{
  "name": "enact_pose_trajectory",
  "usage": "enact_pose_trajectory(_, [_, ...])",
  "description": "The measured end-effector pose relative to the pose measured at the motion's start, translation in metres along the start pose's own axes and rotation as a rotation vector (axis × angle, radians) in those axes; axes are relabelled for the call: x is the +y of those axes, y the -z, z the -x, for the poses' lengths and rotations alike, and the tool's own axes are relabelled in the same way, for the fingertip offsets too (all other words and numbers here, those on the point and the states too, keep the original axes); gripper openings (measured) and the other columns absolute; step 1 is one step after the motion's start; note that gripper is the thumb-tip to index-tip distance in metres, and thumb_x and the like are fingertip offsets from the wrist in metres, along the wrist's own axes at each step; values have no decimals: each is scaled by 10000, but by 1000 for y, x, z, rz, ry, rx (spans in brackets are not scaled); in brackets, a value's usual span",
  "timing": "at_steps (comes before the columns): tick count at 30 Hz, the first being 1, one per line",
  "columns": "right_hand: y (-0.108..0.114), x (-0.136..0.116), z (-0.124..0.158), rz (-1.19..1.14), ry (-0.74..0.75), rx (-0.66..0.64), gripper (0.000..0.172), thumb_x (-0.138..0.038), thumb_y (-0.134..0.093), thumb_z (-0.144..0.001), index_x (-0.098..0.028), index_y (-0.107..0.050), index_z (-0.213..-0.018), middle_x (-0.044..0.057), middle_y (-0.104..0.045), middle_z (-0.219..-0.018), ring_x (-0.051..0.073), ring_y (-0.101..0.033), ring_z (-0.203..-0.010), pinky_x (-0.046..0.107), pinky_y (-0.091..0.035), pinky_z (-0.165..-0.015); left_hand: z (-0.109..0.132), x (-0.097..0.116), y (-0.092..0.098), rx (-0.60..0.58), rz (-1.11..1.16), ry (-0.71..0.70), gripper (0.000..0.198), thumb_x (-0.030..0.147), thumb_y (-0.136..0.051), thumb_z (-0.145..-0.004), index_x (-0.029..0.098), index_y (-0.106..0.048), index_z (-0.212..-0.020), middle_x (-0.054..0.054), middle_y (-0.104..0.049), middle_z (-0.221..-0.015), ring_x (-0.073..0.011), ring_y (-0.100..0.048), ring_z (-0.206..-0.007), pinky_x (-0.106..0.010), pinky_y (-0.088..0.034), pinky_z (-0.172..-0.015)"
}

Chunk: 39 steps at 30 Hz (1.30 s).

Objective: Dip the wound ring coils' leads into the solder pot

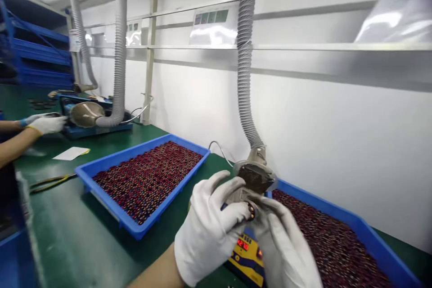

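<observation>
My left hand (211,225) wears a white glove and is raised low in the middle of the view, fingers curled with the thumb and forefinger pinched together. My right hand (286,247), also gloved in white, meets it from the right. Between the fingertips of both hands sits a small dark ring-shaped part (250,210); I cannot make out more of it. Just behind the hands hangs the metal nozzle (254,175) of a grey ribbed extraction hose (245,76). Under the hands stands a yellow device with a red digital readout (248,256).
A blue tray (135,229) full of small dark red parts lies to the left on the green bench; a second blue tray (371,234) lies to the right. At far left a co-worker's gloved hands (45,123) work beside another hose. Pliers (50,182) and paper (70,153) lie nearby.
</observation>
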State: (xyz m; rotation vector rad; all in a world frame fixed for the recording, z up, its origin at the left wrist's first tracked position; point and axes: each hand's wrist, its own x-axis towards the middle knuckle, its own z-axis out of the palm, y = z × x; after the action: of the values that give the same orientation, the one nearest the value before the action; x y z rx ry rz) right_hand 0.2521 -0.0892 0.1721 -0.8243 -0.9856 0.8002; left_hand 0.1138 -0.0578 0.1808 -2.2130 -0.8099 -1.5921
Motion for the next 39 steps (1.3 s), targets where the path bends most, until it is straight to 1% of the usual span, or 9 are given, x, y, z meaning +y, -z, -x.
enact_pose_trajectory(2, [-3, 6, -3, -210, -18, -35, 213, -360, -716, -775, -262, -676, -960, 30, -710, -1022, 176, -667, -925, 284, -541, -831, -4, 9, -8, 97, 27, -15, 121, 227, -545, -890, 238, -550, -1011, -95, -554, -1243, -288, -424, -1232, -475, -443, -902])
enact_pose_trajectory(6, [-6, 8, -2, -366, -31, 71, 212, -278, -801, -688, -277, -702, -876, -4, -722, -900, 138, -674, -846, 234, -546, -793, 3, 13, -20, 135, 143, -22, 156, 226, -564, -875, 242, -546, -1030, -103, -574, -1192, -283, -476, -1181, -461, -469, -887])
enact_pose_trajectory(11, [-2, 6, 1, -219, -43, 23, 219, -283, -810, -670, -274, -725, -871, -2, -711, -885, 139, -663, -798, 232, -544, -757, 9, -3, -20, -49, 376, 135, 501, 423, -542, -894, 216, -407, -1330, -150, -532, -1294, -278, -523, -1174, -432, -487, -945])
enact_pose_trajectory(18, [5, 8, 0, 30, 19, -153, 197, -322, -732, -763, -286, -716, -955, 20, -707, -943, 172, -655, -875, 266, -525, -798, 12, -19, -18, -96, 671, 201, 251, 348, -596, -885, 271, -587, -1124, -66, -662, -1073, -203, -636, -975, -338, -543, -845])
enact_pose_trajectory(21, [8, 7, 1, 62, 41, -194, 190, -311, -752, -739, -266, -725, -922, 32, -713, -898, 183, -657, -833, 275, -531, -766, 10, -16, -15, -88, 670, 148, 243, 367, -568, -900, 255, -583, -1115, -75, -660, -1068, -199, -627, -988, -333, -536, -850])
enact_pose_trajectory(26, [1, 8, 1, -178, 26, -44, 114, -346, -747, -734, -253, -711, -680, 15, -682, -796, 167, -641, -825, 275, -526, -778, 6, -13, -12, -34, 556, -55, 181, 276, -561, -912, 231, -571, -1087, -76, -664, -1090, -199, -597, -1027, -350, -492, -887])
enact_pose_trajectory(31, [3, 6, 0, -244, 12, 95, 154, -446, -678, -773, -297, -713, -791, 16, -697, -879, 211, -647, -870, 402, -527, -856, 6, -14, -7, -16, 481, -57, 185, 232, -536, -918, 227, -550, -1102, -76, -670, -1051, -211, -589, -1015, -375, -486, -863])
enact_pose_trajectory(34, [3, 3, 5, -129, -6, 43, 123, -346, -708, -771, -272, -712, -869, 20, -699, -949, 201, -643, -926, 349, -503, -895, 7, -15, -6, -9, 421, -44, 192, 224, -542, -911, 222, -542, -1103, -80, -664, -1057, -220, -581, -1020, -386, -480, -862])
enact_pose_trajectory(39, [-13, 5, 9, 93, 11, -94, 289, -374, -712, -764, -254, -687, -1026, 54, -705, -1041, 236, -645, -982, 355, -512, -892, 7, -16, -6, 1, 316, -74, 217, 126, -550, -867, 188, -546, -1074, -80, -670, -1060, -224, -578, -1022, -399, -458, -857])
